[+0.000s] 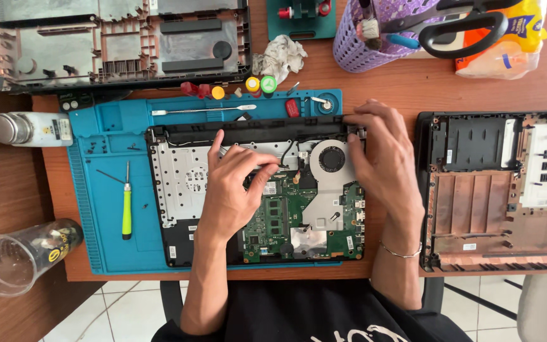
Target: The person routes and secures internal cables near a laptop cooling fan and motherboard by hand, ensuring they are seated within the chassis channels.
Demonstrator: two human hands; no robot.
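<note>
Both forearms reached up from six o'clock over an opened laptop [257,190] lying long side nine to three on a blue mat [106,190]. Left hand [232,187] pinched closed on a thin cable [273,166] near the fan [330,158]. Right hand [381,158] gripped the hinge corner [357,130] at two o'clock. A green screwdriver [126,209] lay at nine.

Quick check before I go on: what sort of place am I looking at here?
Most likely a small electronics repair bench, perhaps at home. An opened laptop with its green board bare lies on a blue repair mat, spare laptop shells sit around it, and a green-handled screwdriver lies ready.
</note>
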